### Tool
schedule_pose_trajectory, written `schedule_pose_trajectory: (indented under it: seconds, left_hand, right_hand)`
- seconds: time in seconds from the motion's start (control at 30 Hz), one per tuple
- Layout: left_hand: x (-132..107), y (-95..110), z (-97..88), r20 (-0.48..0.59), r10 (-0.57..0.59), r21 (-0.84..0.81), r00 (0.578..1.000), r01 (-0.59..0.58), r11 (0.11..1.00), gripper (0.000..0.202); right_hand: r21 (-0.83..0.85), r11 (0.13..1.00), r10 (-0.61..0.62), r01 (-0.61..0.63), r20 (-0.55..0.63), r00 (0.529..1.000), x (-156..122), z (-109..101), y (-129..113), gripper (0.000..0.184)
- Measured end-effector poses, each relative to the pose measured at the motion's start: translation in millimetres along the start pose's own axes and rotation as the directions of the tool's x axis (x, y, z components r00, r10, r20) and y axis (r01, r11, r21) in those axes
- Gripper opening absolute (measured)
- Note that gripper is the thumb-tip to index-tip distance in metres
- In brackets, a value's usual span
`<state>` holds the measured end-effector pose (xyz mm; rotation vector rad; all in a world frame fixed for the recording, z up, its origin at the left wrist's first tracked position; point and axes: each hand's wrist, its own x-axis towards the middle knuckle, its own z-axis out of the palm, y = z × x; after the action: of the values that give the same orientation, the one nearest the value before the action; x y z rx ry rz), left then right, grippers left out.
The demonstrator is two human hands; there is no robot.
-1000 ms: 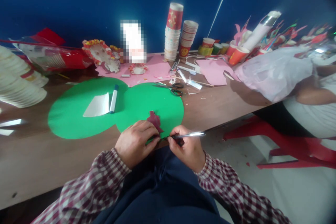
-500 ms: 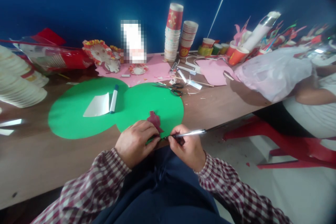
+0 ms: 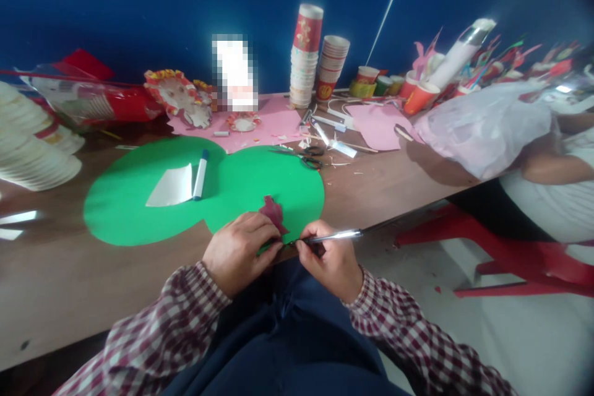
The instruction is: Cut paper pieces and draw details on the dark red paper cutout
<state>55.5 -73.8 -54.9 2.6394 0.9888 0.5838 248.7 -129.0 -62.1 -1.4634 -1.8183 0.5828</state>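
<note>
A green paper sheet (image 3: 120,216) with two rounded lobes lies on the wooden table, its right lobe reaching the front edge. My left hand (image 3: 241,250) is closed on the near edge of this sheet, green showing between thumb and fingers. Beside its fingertips rests a jagged dark red paper piece (image 3: 275,213), partly hidden by the hand. My right hand (image 3: 331,260) grips a pen (image 3: 336,236), its tip pointing left toward my left thumb. A white marker with a blue cap (image 3: 201,174) and a white paper piece (image 3: 171,185) lie on the left lobe.
Scissors (image 3: 310,158) lie at the sheet's far edge, near scraps and markers. Paper cup stacks (image 3: 306,55) stand behind on pink paper (image 3: 278,116); more cups (image 3: 37,142) are at left. At right are a plastic bag (image 3: 487,127), another person's arm (image 3: 557,167) and a red stool (image 3: 520,247).
Almost nothing differs. The view has shifted very slightly, and both hands keep their places and their grips.
</note>
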Motion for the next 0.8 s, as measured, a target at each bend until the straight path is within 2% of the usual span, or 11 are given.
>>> schedule_pose_trajectory:
  seconds: [0.8]
  left_hand:
    - [0.0,-0.3,-0.2,-0.013,-0.001,0.003,1.000,0.001,1.000,0.014]
  right_hand:
    - [0.000,1.000,-0.004,0.004,-0.004,1.000,0.5,-0.9,-0.8,0.010]
